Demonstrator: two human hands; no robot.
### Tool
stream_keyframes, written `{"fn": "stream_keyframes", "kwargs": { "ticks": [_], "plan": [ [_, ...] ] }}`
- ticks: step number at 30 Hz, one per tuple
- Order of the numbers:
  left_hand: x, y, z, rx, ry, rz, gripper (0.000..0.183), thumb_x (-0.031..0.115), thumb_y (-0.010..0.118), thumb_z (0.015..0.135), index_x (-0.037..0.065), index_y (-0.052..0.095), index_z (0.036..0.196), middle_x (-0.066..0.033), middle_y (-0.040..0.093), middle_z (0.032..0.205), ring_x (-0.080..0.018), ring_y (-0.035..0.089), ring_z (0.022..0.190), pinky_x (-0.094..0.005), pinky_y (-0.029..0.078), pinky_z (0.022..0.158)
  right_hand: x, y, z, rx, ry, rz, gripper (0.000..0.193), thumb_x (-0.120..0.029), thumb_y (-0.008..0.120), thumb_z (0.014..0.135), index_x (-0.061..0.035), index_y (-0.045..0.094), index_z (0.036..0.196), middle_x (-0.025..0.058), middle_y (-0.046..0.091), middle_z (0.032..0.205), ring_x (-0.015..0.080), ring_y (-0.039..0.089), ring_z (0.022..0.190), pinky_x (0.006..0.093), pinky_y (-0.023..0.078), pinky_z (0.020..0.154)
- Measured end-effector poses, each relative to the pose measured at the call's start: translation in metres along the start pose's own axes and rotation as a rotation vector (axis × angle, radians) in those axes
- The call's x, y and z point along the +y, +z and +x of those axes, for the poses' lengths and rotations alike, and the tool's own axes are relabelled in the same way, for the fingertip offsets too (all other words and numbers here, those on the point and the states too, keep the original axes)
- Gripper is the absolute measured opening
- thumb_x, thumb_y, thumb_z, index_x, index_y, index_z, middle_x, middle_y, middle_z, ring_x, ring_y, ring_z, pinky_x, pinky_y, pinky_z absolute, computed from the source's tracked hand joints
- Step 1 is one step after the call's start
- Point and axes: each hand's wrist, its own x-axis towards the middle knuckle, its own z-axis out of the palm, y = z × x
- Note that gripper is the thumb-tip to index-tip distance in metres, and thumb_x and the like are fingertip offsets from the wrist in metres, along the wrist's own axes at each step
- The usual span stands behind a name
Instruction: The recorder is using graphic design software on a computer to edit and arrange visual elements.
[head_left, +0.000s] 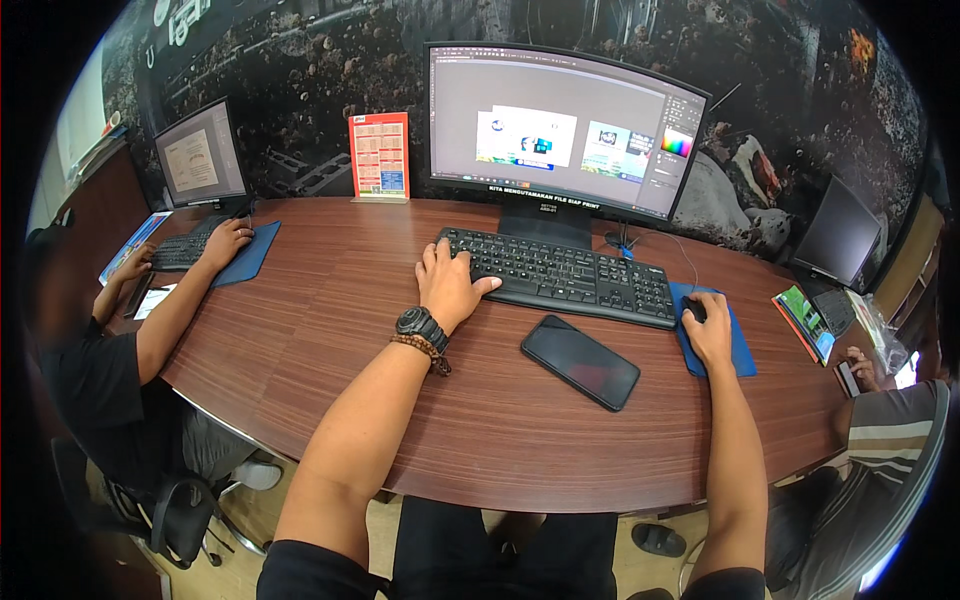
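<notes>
My left hand (449, 287) rests on the left end of a black keyboard (570, 275), fingers spread over its keys and thumb stretched to the right. A black watch and a beaded bracelet (420, 345) circle that wrist. At the keyboard's right end, my right hand (709, 325) is curled over a black computer mouse (691, 309), mostly hidden beneath it, on a blue mouse pad (741, 350). Below the keyboard lies a dark phone (580, 362), screen up. Behind it stands a monitor (560, 125) showing a design program with two layouts.
A red desk calendar (380, 158) stands left of the monitor. At the left a co-worker (90, 390) uses another keyboard (180, 252) and screen (200, 155). On the right sit another person (890, 430), a dark monitor (840, 232) and booklets (803, 325). A sandal (659, 540) lies on the floor.
</notes>
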Motion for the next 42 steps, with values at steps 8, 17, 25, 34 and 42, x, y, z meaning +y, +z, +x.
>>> {"fn": "stream_keyframes", "kwargs": {
  "ticks": [8,17,25,34,42],
  "plan": [
    [0.001,-0.003,-0.001,-0.037,-0.041,-0.036,0.071,0.049,0.077,0.079,-0.003,0.063,0.125,-0.0243,0.045,0.141,-0.0411,0.038,0.132,-0.0541,0.034,0.108,0.006,0.003,0.001,0.001,-0.012,0.014,0.030,-0.016,0.065,0.079,-0.0037,0.068,0.106,0.0163,0.059,0.112,0.0360,0.058,0.107,0.0427,0.047,0.094],
    [0.001,-0.004,0.002,-0.084,-0.058,-0.010,0.071,0.050,0.076,0.081,-0.001,0.061,0.128,-0.0263,0.044,0.143,-0.0420,0.038,0.133,-0.0551,0.032,0.110,0.005,0.004,0.002,0.013,-0.041,0.005,0.030,-0.016,0.066,0.079,-0.0047,0.068,0.106,0.0159,0.059,0.112,0.0360,0.058,0.107,0.0428,0.047,0.093],
    [0.000,-0.003,0.001,-0.074,-0.060,-0.017,0.071,0.051,0.076,0.080,-0.001,0.062,0.127,-0.0247,0.046,0.140,-0.0409,0.040,0.132,-0.0548,0.034,0.108,0.005,0.004,0.001,0.018,-0.033,0.002,0.029,-0.017,0.066,0.079,-0.0047,0.068,0.105,0.0163,0.059,0.111,0.0365,0.058,0.105,0.0430,0.047,0.093],
    [-0.001,-0.002,0.002,-0.007,-0.116,0.043,0.082,0.058,0.078,0.075,-0.008,0.057,0.119,-0.0257,0.054,0.122,-0.0428,0.050,0.117,-0.0517,0.045,0.097,0.000,0.001,0.001,0.005,-0.013,-0.001,0.030,-0.017,0.066,0.079,-0.0046,0.069,0.106,0.0170,0.059,0.112,0.0367,0.058,0.106,0.0423,0.047,0.093],
    [-0.003,0.000,0.003,0.020,-0.128,0.055,0.085,0.060,0.081,0.070,-0.012,0.057,0.105,-0.0251,0.057,0.109,-0.0412,0.056,0.104,-0.0476,0.050,0.090,0.003,0.003,0.002,-0.007,-0.004,0.010,0.032,-0.018,0.066,0.080,-0.0044,0.069,0.108,0.0175,0.059,0.114,0.0366,0.058,0.108,0.0425,0.047,0.095]
  ]
}}
